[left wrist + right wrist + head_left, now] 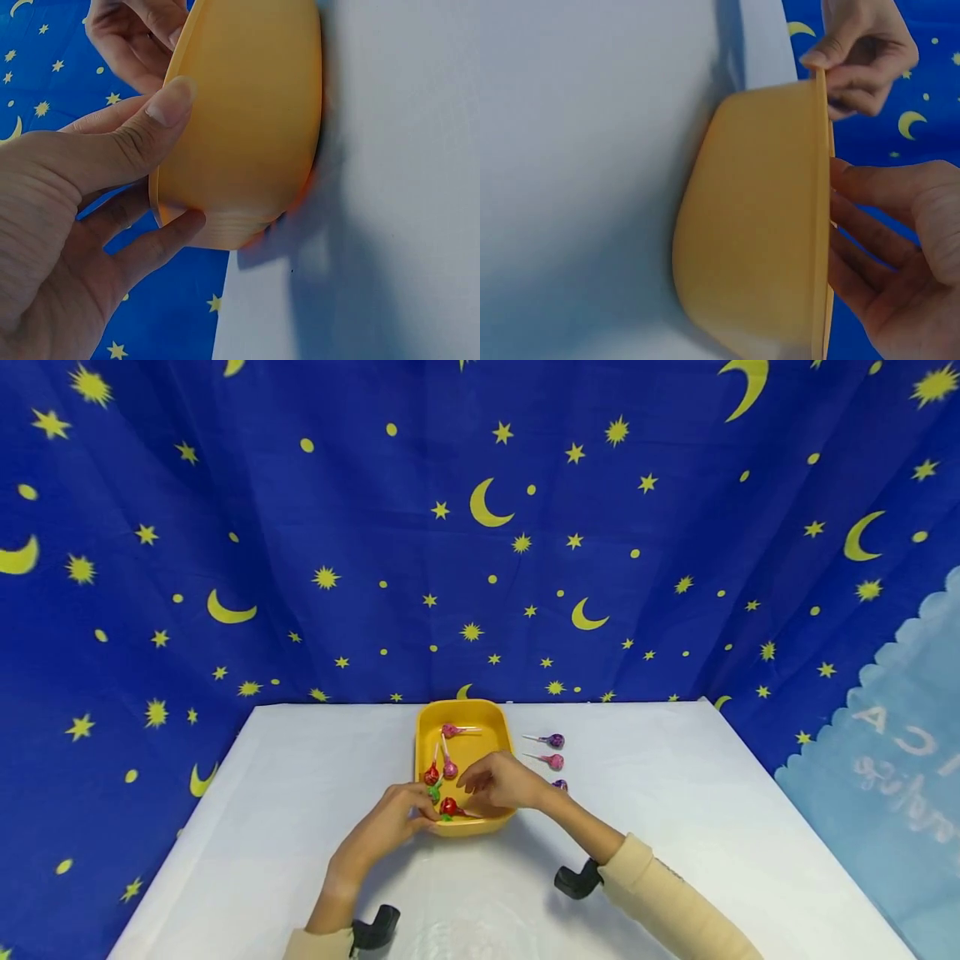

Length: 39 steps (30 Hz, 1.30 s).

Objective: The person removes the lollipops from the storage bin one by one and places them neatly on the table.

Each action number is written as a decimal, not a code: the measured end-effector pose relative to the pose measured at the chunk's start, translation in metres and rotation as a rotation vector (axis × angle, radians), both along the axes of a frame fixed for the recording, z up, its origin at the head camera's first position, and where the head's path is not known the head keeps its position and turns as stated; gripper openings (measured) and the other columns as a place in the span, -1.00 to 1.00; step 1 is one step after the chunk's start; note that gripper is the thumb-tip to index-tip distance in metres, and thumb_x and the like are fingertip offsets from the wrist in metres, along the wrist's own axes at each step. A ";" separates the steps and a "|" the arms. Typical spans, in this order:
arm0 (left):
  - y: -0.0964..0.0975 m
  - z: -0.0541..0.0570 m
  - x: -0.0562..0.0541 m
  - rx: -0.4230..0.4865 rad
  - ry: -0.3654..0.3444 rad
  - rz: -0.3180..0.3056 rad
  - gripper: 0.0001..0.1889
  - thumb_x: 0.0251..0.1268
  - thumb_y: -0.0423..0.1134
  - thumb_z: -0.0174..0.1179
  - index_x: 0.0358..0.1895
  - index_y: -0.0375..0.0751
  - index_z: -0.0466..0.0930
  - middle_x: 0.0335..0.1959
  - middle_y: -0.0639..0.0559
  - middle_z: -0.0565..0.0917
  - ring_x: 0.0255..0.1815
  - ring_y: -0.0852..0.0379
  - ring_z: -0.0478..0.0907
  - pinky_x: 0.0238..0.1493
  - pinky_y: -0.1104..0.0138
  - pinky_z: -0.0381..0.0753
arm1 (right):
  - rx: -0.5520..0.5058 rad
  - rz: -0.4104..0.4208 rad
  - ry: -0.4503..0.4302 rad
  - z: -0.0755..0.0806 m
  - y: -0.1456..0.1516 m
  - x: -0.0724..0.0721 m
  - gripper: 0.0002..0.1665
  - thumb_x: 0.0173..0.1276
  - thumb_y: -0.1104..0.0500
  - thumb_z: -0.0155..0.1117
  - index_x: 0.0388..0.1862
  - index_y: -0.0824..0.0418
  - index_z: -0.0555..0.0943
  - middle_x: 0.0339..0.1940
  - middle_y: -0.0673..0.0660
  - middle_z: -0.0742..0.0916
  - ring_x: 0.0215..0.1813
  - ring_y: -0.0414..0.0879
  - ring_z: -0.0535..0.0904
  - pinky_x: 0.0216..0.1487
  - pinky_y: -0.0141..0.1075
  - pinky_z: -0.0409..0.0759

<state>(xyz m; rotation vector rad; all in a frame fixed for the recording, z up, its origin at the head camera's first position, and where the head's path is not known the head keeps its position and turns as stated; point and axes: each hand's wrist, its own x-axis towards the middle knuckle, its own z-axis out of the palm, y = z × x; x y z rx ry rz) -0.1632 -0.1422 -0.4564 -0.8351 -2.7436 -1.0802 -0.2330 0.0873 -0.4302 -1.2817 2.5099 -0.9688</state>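
Note:
A yellow plastic tub (483, 714) stands on the white table with several lollipops lying in it. Among them are a pink lollipop (450, 768), a red one (431, 774) and a red-and-green one (447, 807) by the near wall. My left hand (393, 817) grips the rim at the near left corner, thumb (171, 105) on the outer wall and fingers over the edge. Over the right rim, my right hand (498, 781) reaches inside with loosely bent, spread fingers. No lollipop shows between them; the rim hides the fingertips in the right wrist view.
To the right of the tub lie a purple lollipop (555, 741), a pink lollipop (554, 762) and another purple one (560, 785), partly behind my right forearm. A blue star-and-moon cloth (390, 527) hangs behind the white table (637, 793).

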 end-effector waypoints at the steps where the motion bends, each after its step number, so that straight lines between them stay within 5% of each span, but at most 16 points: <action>1: 0.001 -0.001 0.000 -0.001 0.000 -0.004 -0.93 0.06 -0.37 0.41 -0.43 -0.10 0.76 -0.42 0.26 0.62 -0.17 0.13 0.62 0.04 0.17 0.61 | 0.012 0.013 0.004 -0.001 -0.002 0.001 -0.76 0.11 0.38 0.46 -0.20 0.35 0.72 -0.38 0.16 0.79 -0.39 -0.30 0.62 -0.31 -0.54 0.59; 10: 0.002 -0.005 0.001 0.003 0.008 -0.007 -0.95 0.05 -0.35 0.42 -0.44 -0.10 0.76 -0.43 0.28 0.61 -0.27 0.23 0.59 -0.09 0.26 0.63 | 0.097 0.144 -0.093 -0.014 -0.020 0.004 -0.77 0.18 0.39 0.41 -0.15 0.32 0.74 -0.24 0.16 0.81 -0.23 -0.19 0.74 -0.20 -0.58 0.60; 24: 0.002 -0.001 0.001 0.006 0.014 0.004 -0.92 0.06 -0.38 0.41 -0.43 -0.10 0.76 -0.44 0.25 0.60 -0.28 0.24 0.57 -0.12 0.25 0.62 | 0.184 0.151 -0.081 -0.018 -0.035 0.000 -0.74 0.18 0.40 0.41 -0.13 0.24 0.75 -0.26 0.09 0.81 -0.28 -0.24 0.71 -0.22 -0.60 0.59; 29: 0.002 -0.001 0.001 0.011 -0.001 -0.004 -0.93 0.06 -0.38 0.40 -0.42 -0.12 0.77 -0.44 0.24 0.59 -0.29 0.26 0.56 -0.16 0.27 0.62 | 0.234 0.150 -0.073 -0.016 -0.040 -0.002 -0.75 0.17 0.42 0.40 -0.19 0.20 0.77 -0.34 0.02 0.80 -0.41 -0.37 0.57 -0.30 -0.63 0.54; 39: 0.001 -0.001 0.000 0.015 -0.006 -0.004 -0.93 0.07 -0.39 0.41 -0.41 -0.12 0.78 -0.42 0.24 0.62 -0.31 0.26 0.56 -0.15 0.25 0.63 | 0.322 0.292 -0.112 -0.011 -0.044 -0.008 -0.72 0.12 0.57 0.29 -0.28 0.28 0.74 -0.51 0.04 0.67 -0.49 -0.34 0.35 -0.46 -0.60 0.35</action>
